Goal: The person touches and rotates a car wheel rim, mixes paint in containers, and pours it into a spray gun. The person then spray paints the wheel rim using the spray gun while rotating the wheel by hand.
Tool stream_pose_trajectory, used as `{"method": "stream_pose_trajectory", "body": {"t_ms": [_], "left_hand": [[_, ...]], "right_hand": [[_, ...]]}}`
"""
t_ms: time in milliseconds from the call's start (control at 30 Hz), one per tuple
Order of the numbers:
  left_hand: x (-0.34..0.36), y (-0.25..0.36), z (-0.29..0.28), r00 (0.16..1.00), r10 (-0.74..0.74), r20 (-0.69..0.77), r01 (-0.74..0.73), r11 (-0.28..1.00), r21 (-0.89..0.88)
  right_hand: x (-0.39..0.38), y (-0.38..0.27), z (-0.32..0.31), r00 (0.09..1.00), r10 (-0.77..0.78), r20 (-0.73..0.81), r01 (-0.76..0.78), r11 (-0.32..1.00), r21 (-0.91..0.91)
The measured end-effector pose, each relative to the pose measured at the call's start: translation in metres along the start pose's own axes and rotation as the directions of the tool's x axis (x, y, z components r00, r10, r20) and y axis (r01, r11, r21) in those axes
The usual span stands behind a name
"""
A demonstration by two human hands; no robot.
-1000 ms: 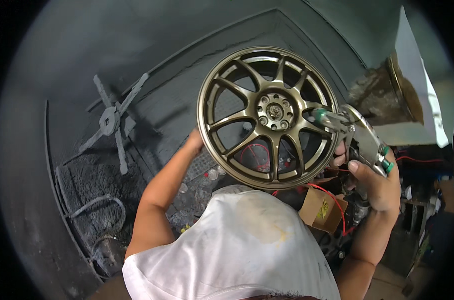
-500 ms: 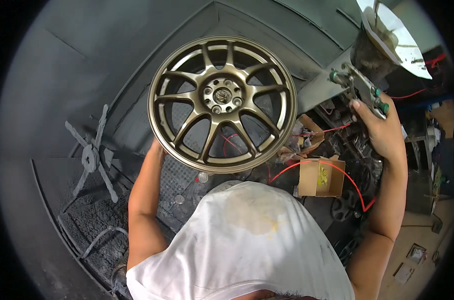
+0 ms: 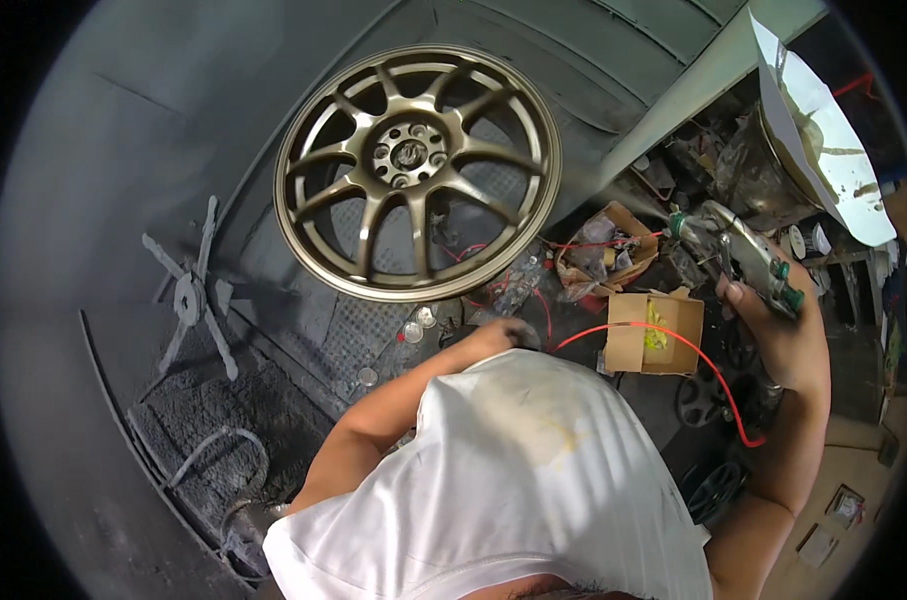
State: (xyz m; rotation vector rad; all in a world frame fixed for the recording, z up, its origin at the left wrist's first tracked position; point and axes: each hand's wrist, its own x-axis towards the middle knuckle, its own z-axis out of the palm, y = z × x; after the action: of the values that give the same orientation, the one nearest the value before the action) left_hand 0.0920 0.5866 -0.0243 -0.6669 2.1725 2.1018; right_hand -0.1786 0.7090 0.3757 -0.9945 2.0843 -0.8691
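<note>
A bronze multi-spoke wheel rim point(image 3: 371, 222) is held up in front of me, its face toward me; what supports it is hidden. Some of its spokes look slightly smeared. My right hand point(image 3: 789, 335) is closed around a metal spray gun point(image 3: 739, 250) with green fittings, to the right of the rim and apart from it. A faint mist leaves the gun's nozzle toward the rim. Above the gun is a dark cup with a white paint-spotted sheet point(image 3: 839, 150) round its mouth. My left hand point(image 3: 494, 342) is below the rim, close to my white shirt; its fingers are blurred.
A red hose point(image 3: 664, 330) curves past an open cardboard box point(image 3: 626, 335) with something yellow inside. Behind it sits another carton point(image 3: 584, 265) of clutter. A grey four-armed stand point(image 3: 189, 300) is at left, above a dark shaggy mat point(image 3: 189, 415). Grey panels rise at the back.
My left hand has come away from the rim's lower left edge to below it, near my shirt. The spray gun sits lower in view, and mist now shows at its nozzle.
</note>
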Motion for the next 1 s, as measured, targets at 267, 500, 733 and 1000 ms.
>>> {"method": "stream_pose_trajectory", "body": {"t_ms": [267, 500, 733, 1000], "left_hand": [[-0.004, -0.037, 0.018, 0.971, -0.168, -0.173, 0.142, 0.978, -0.154], [-0.003, -0.045, 0.001, 0.605, -0.651, -0.458, -0.286, 0.359, -0.888], [-0.019, -0.087, -0.024, 0.462, -0.549, -0.696, -0.634, 0.345, -0.693], [-0.033, -0.109, -0.038, 0.381, -0.540, -0.751, -0.647, 0.424, -0.633]], "right_hand": [[-0.027, 0.004, 0.015, 0.984, 0.044, 0.173, -0.053, 0.997, 0.050], [-0.037, -0.013, 0.054, 0.938, -0.012, 0.347, -0.030, 0.993, 0.114], [-0.005, -0.070, 0.111, 0.838, -0.170, 0.518, 0.071, 0.976, 0.205], [0.040, -0.094, 0.135, 0.886, -0.293, 0.358, 0.175, 0.929, 0.327]]}}
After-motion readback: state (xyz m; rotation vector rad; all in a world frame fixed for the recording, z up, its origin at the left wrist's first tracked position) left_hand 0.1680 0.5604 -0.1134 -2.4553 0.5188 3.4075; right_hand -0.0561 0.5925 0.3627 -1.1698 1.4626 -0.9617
